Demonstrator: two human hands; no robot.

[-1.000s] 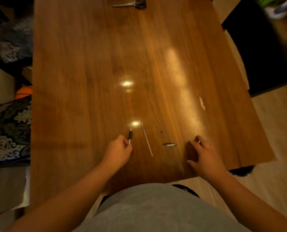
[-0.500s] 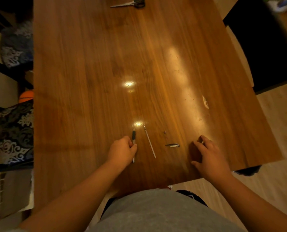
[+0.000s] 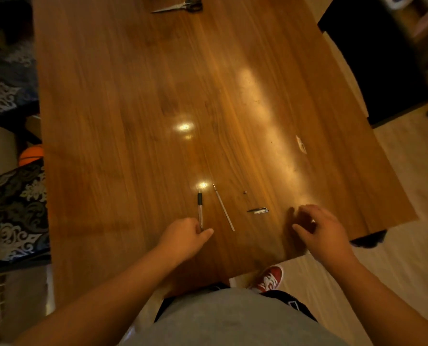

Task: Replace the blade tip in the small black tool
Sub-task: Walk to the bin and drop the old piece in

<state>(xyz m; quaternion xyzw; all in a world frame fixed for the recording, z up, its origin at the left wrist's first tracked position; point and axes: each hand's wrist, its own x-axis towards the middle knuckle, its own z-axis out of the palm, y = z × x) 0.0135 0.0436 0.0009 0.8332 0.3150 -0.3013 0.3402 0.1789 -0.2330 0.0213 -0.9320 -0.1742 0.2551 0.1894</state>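
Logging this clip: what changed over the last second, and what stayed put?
The left hand slid back along the black tool, now pinching only its near end. The right hand lifted slightly, fingers spread, holding nothing visible. The thin rod, small metal piece and scissors stayed put.

The tool [image 3: 200, 209] is a slim stick with a black collar at its far end and a paler, shiny shaft behind it. It lies flat on the wood, pointing away from the person, its near end at the left hand [image 3: 183, 237], between thumb and fingers. Just right of it lies a thin pale rod [image 3: 223, 207], slanted, its far tip leaning left. Farther right sits a small dark metal piece [image 3: 257, 210] with a pointed left end, lying crosswise. A tiny dark speck [image 3: 245, 192] rests beyond that.
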